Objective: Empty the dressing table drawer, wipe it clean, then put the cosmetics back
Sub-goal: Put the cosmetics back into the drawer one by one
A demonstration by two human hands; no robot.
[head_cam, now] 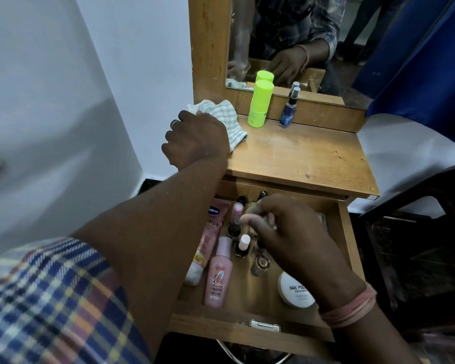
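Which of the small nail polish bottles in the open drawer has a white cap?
The dark bottle standing beside the pink pump bottle; the other small bottles have black or pink caps.

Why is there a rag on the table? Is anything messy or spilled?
Nothing is spilled. The checked cloth lies bunched on the tabletop under the left hand, ready for wiping. Bottles in the open drawer are jumbled, some lying flat.

A home bedroom: wooden dressing table (300, 153) with mirror (286, 35).
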